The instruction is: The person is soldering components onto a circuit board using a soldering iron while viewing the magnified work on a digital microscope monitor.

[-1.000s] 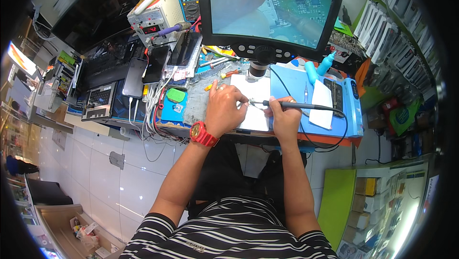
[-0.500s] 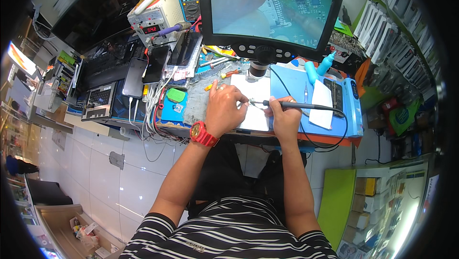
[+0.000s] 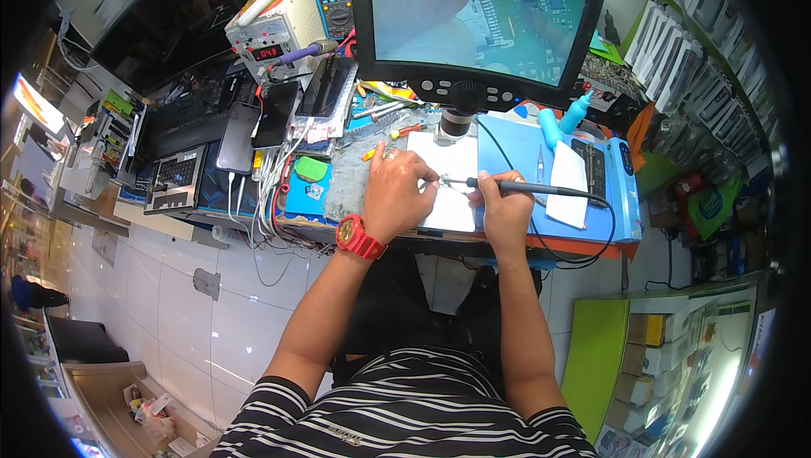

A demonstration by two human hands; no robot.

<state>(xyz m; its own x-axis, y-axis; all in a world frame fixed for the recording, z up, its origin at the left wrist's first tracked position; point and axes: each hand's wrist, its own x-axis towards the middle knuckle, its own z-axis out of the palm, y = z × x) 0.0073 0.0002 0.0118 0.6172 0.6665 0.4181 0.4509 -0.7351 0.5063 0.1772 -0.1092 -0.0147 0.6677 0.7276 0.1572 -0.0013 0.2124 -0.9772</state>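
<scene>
My left hand [image 3: 395, 192], with a red watch on its wrist, pinches a small circuit board [image 3: 445, 179] at its left edge. The board is held over a white sheet under the microscope lens [image 3: 456, 125], and its details are too small to make out directly. Between the thumb and fingers of my right hand [image 3: 505, 211] is a black soldering iron [image 3: 510, 185], its thin tip pointing left at the board. Enlarged on the microscope screen [image 3: 486, 23] are a fingertip, a green board and a row of connector pins.
A blue mat [image 3: 505, 149] with a folded white paper [image 3: 568, 183] and turquoise bottles [image 3: 550, 128] lies to the right. On the left are phones [image 3: 239, 139], white cables [image 3: 270, 166], a power supply [image 3: 274, 31] and a multimeter [image 3: 335, 8]. The iron's cable [image 3: 610, 230] loops over the bench edge.
The iron has drawn back slightly to the right; on the screen its blurred tip has faded from over the board. My left hand stays almost still.
</scene>
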